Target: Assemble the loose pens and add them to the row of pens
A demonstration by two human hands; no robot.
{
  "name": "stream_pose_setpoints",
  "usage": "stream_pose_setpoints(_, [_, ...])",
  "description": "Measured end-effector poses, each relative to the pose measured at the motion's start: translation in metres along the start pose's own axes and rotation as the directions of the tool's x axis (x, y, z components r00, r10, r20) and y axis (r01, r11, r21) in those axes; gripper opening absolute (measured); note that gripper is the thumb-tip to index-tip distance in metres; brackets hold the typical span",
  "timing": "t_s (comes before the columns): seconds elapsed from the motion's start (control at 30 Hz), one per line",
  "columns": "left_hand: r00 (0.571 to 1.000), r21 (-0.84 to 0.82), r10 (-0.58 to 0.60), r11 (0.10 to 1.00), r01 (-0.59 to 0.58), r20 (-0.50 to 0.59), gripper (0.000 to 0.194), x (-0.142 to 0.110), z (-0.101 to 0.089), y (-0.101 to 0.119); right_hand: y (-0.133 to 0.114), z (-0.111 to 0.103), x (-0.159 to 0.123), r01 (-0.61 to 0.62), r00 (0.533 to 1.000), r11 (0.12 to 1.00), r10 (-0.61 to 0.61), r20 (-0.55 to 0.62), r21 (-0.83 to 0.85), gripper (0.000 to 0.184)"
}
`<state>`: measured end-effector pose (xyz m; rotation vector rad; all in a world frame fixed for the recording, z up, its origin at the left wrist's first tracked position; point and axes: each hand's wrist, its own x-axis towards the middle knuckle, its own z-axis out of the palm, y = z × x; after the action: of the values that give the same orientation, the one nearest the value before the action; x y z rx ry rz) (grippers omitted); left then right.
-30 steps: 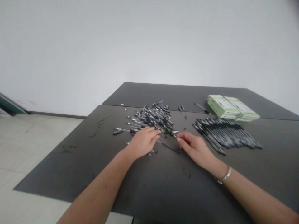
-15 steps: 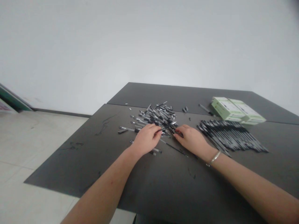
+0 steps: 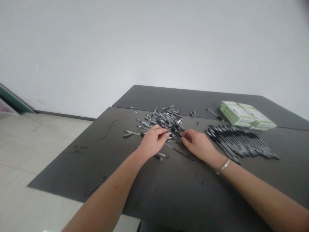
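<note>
Between thumb and fingers, my left hand (image 3: 154, 141) pinches a pen (image 3: 174, 125) whose silvery tip points up and to the right. My right hand (image 3: 196, 141) is closed at the right edge of the loose pile, its fingertips curled together; what they hold, if anything, is too small to make out. Under and beyond both hands lies a jumbled pile of pen parts (image 3: 164, 117), with clear barrels, black caps and tips. A thin black refill (image 3: 183, 152) rests on the table between my hands.
To the right, pens (image 3: 241, 141) lie side by side in a slanted row. Two green-and-white boxes (image 3: 246, 114) stand behind them, with a single pen (image 3: 213, 113) to their left. Small caps (image 3: 192, 113) are scattered on the dark table (image 3: 169, 193), which has ink marks at left.
The pen in my left hand now points up more steeply. My right hand stays near the pile's edge, its fingers drawn closer together. The whole view has shifted slightly.
</note>
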<state>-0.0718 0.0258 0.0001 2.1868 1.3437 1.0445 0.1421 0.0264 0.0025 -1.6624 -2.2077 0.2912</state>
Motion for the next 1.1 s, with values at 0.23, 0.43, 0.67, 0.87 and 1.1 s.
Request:
stream_pose_setpoints(0.23, [0.993,-0.08,0.104,0.992,-0.1,0.048,0.022,0.0,-0.003,0.002,0.015,-0.012,-0.02,-0.006,0.998,0.879,0.034,-0.05,0.477,0.019])
stream_pose_setpoints(0.43, [0.985,-0.061,0.143,0.989,-0.138,0.094,0.022,-0.002,0.0,0.001,0.02,-0.011,-0.034,-0.009,0.995,0.809,0.064,-0.072,0.588,0.024])
stream_pose_setpoints(0.67, [0.976,-0.004,0.154,0.988,-0.156,0.153,0.023,-0.003,-0.002,0.001,0.024,-0.009,-0.039,0.006,0.985,0.809,0.096,-0.141,0.588,0.026])
stream_pose_setpoints(0.87, [0.969,-0.012,0.171,0.985,-0.171,0.181,0.023,-0.002,-0.004,0.002,0.024,-0.01,-0.042,0.018,0.984,0.832,0.084,-0.158,0.554,0.026])
stream_pose_setpoints(1.1, [0.97,-0.015,0.168,0.986,-0.168,0.178,0.024,-0.003,-0.005,0.002,0.026,-0.015,-0.042,0.038,0.982,0.84,0.068,-0.174,0.541,0.024])
